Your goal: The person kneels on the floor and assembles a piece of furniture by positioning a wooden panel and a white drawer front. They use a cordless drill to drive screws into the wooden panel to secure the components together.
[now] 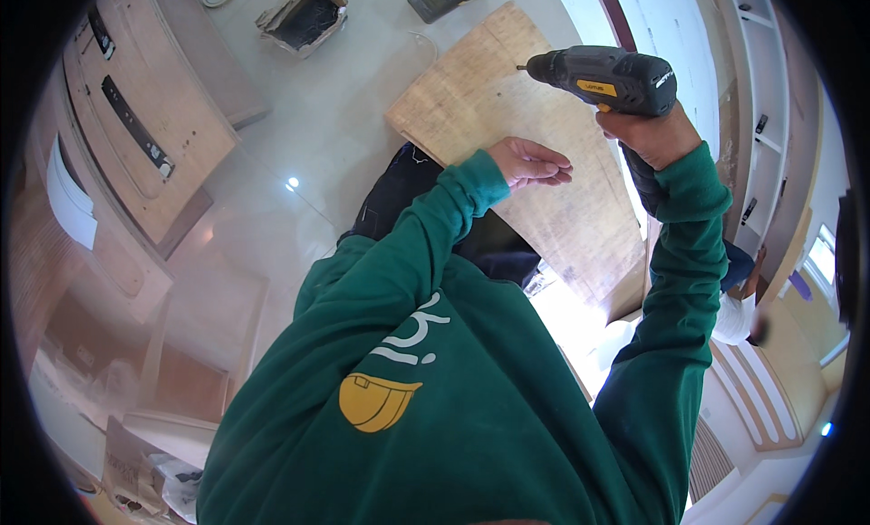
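My right hand (654, 131) is wrapped round the grip of a black and yellow cordless drill (598, 79). The drill lies level, and its bit points left above the far part of a plywood board (494, 94). Over the middle of that board hovers my left hand (533, 164), its thumb and fingertips drawn together in a pinch. Whatever sits between those fingertips, if anything, is too small to make out. The board lies in front of my body, with my dark-trousered leg beside its left edge.
An open cardboard box (304, 19) stands on the shiny tiled floor (353, 81) at the far side, near a dark plastic container (437, 1). Wooden panels (186, 108) with dark metal strips (136, 126) lie left. Another person (736, 316) is at the right, near white shelving (766, 99).
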The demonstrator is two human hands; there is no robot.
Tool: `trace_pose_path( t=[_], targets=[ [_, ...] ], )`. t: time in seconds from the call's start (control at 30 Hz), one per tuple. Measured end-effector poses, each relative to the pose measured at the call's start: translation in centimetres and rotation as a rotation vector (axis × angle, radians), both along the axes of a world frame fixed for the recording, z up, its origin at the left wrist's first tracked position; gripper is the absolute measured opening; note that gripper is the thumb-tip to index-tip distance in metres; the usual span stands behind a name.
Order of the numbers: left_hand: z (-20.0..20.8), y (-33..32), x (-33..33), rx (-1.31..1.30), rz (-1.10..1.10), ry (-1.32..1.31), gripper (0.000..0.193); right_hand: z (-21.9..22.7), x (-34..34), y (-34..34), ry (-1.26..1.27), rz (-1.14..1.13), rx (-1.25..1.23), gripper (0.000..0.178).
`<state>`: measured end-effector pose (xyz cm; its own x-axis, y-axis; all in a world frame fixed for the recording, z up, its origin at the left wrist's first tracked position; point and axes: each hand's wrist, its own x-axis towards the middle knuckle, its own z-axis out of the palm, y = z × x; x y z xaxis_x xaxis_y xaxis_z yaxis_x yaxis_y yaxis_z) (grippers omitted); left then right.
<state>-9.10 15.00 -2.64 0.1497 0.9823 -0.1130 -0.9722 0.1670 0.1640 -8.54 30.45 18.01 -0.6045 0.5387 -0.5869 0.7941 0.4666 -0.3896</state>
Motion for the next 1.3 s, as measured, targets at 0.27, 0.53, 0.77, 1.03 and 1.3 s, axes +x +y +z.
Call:
trace_pose_path(
  t=[0.27,0.53,0.77,1.03,1.3],
  targets=[
    [-0.5,0.2,0.4,-0.008,-0.016,-0.011,0.027,-1.2,0.3,0.1,0.055,0.098,0.059,0.037],
    [0.3,0.2,0.3,0.006,-0.022,-0.004,0.028,-0.3,-0.9,-0.3,0.146,-0.030,0.012,0.039],
    [0.0,0.1,0.2,0.006,0.012,-0.001,0.030,-0.1,-1.5,-0.8,0.062,-0.064,-0.079,0.039],
    [0.4,0.0,-0.2,0.008,-0.001,0.026,0.032,0.3,0.0,-1.2,0.178,-0.122,-0.085,0.040],
    [0.1,0.0,0.1,0.043,0.024,-0.050,0.031,1.5,1.8,-1.4,0.236,-0.173,-0.117,0.040]
  ],
)
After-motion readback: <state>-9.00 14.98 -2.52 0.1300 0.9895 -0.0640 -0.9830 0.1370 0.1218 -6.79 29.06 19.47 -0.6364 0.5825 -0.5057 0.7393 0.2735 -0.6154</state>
